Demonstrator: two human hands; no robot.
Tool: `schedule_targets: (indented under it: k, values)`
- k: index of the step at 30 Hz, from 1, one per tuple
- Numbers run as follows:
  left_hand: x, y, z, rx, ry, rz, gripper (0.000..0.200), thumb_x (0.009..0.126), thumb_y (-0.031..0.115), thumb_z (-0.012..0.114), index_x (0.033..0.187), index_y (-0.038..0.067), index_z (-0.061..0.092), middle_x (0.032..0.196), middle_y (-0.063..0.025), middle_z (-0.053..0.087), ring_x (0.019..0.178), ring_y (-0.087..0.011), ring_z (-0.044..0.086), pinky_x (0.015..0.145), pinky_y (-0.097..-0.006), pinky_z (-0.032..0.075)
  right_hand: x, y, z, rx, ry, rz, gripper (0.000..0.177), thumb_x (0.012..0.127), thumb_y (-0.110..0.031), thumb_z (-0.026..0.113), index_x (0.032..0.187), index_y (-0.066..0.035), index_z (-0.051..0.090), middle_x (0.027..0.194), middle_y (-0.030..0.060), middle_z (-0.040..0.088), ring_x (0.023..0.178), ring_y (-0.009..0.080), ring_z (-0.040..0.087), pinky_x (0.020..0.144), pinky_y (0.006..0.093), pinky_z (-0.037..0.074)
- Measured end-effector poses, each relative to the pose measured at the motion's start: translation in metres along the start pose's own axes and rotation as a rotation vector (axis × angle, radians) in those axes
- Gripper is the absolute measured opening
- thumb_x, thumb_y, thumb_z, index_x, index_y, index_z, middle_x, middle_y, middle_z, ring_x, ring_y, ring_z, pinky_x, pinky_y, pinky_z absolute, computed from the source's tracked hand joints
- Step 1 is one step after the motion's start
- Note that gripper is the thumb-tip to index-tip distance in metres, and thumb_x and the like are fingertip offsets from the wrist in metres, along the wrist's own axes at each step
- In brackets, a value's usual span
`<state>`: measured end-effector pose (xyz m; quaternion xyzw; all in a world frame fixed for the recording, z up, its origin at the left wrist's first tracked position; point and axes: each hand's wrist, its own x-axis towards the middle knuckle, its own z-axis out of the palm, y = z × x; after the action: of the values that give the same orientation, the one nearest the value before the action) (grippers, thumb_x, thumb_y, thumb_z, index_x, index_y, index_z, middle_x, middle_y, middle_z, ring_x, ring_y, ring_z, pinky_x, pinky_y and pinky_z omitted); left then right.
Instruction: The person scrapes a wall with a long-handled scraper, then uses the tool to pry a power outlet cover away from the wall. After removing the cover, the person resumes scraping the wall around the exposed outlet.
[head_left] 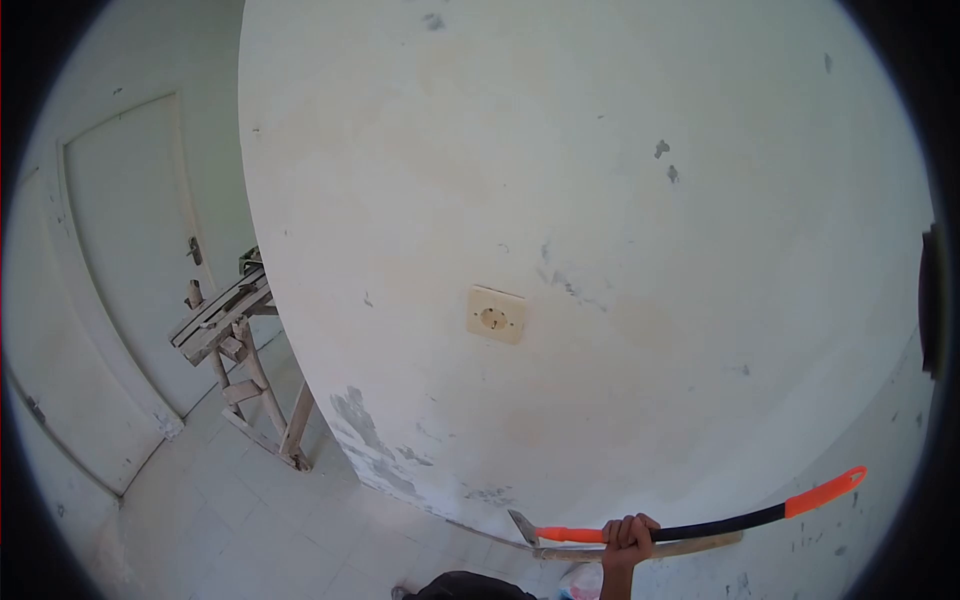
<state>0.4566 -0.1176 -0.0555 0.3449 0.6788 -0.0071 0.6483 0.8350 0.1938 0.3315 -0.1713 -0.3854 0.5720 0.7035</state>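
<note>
My right hand (630, 537) is wrapped round the handle of a long-handled scraper (720, 525), low in the view. The scraper has a black shaft and orange grips at both ends. Its flat metal blade (522, 527) points left, close to the foot of the wall. A pale wooden strip (695, 545) runs just behind and below the shaft. In front stands a whitish wall (580, 190) with grey patches where the paint is gone. A cream power socket (496, 314) sits in it. My left hand is out of view.
A worn wooden trestle (240, 320) with bits on its top stands at the left, near a pale door (140, 220) with a handle. Light floor tiles (240, 510) run along the wall. A dark object (931, 300) shows at the right edge.
</note>
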Motion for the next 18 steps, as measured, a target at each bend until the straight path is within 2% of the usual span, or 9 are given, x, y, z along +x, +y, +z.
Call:
schedule_targets:
  k: [2,3,4,5,7,9,11,15,18]
  values:
    - [0.039,0.035,-0.022,0.098,0.145,0.231,0.059,0.089,0.059,0.058,0.129,0.015,0.059,0.121,-0.0202,0.066,0.116,-0.0343,0.062,0.099,-0.0453,0.048,0.016,-0.014,0.019,0.098,-0.088,-0.076,0.04,0.092,-0.012,0.05,0.058,-0.014,0.028,0.044,0.0003,0.024,0.035,0.0112,0.017,0.036,0.0303,0.021]
    - [0.05,0.091,-0.025,-0.068,0.649,0.219,0.057,0.089,0.053,0.063,0.127,0.012,0.06,0.109,-0.0192,0.071,0.108,-0.0336,0.066,0.093,-0.0437,0.051,0.027,-0.025,0.026,0.136,-0.143,-0.12,0.041,0.096,-0.015,0.048,0.06,-0.014,0.029,0.044,-0.0003,0.024,0.036,0.0107,0.015,0.036,0.0292,0.021]
    - [0.031,0.161,-0.042,-0.26,0.854,0.447,0.044,0.092,0.038,0.065,0.125,0.009,0.06,0.104,-0.016,0.072,0.097,-0.0313,0.069,0.084,-0.0405,0.054,0.037,-0.037,0.031,0.173,-0.144,-0.164,0.04,0.097,-0.016,0.046,0.061,-0.015,0.029,0.044,-0.0011,0.024,0.036,0.0103,0.014,0.037,0.0285,0.021]
    - [-0.012,0.233,-0.059,-0.286,0.976,0.743,0.031,0.093,0.027,0.066,0.117,0.008,0.062,0.094,-0.0137,0.071,0.084,-0.0303,0.07,0.076,-0.0431,0.055,0.046,-0.051,0.035,0.211,-0.149,-0.211,0.04,0.099,-0.016,0.044,0.062,-0.015,0.029,0.045,-0.0019,0.024,0.037,0.01,0.014,0.037,0.0278,0.021]
    - [-0.099,0.348,-0.076,-0.154,1.159,1.084,0.029,0.088,0.016,0.071,0.115,0.008,0.064,0.096,-0.01,0.068,0.09,-0.0256,0.066,0.081,-0.0387,0.05,0.063,-0.073,0.036,0.343,-0.108,-0.284,0.039,0.097,-0.018,0.046,0.062,-0.016,0.029,0.045,-0.0016,0.024,0.038,0.0095,0.013,0.038,0.0279,0.021]
    - [-0.181,0.425,-0.07,-0.07,1.253,1.409,0.036,0.083,0.011,0.076,0.117,0.007,0.063,0.102,-0.0099,0.067,0.097,-0.0277,0.063,0.086,-0.0379,0.049,0.08,-0.093,0.034,0.347,-0.112,-0.344,0.039,0.098,-0.018,0.045,0.063,-0.016,0.029,0.045,-0.0025,0.022,0.038,0.0089,0.013,0.038,0.0271,0.021]
    - [-0.246,0.483,-0.055,0.063,1.223,1.699,0.042,0.081,0.013,0.078,0.119,0.01,0.062,0.114,-0.0088,0.063,0.107,-0.0278,0.06,0.09,-0.0415,0.046,0.098,-0.109,0.026,0.444,-0.088,-0.478,0.04,0.1,-0.017,0.044,0.063,-0.016,0.028,0.045,-0.003,0.022,0.038,0.0085,0.013,0.039,0.0263,0.021]
    - [-0.291,0.574,-0.03,0.534,1.097,1.812,0.052,0.089,0.033,0.07,0.137,0.02,0.054,0.139,-0.0122,0.046,0.131,-0.0294,0.045,0.112,-0.049,0.033,0.12,-0.136,0.012,0.569,-0.027,-0.572,0.044,0.101,-0.016,0.043,0.06,-0.018,0.026,0.045,-0.0033,0.022,0.038,0.0092,0.013,0.04,0.026,0.023]
    - [-0.274,0.635,-0.017,0.74,1.13,1.835,0.055,0.093,0.038,0.064,0.144,0.024,0.048,0.141,-0.013,0.043,0.134,-0.0302,0.04,0.118,-0.0501,0.025,0.137,-0.155,-0.009,0.629,-0.038,-0.628,0.045,0.1,-0.015,0.044,0.059,-0.018,0.025,0.045,-0.0035,0.022,0.038,0.0096,0.013,0.041,0.0255,0.024]
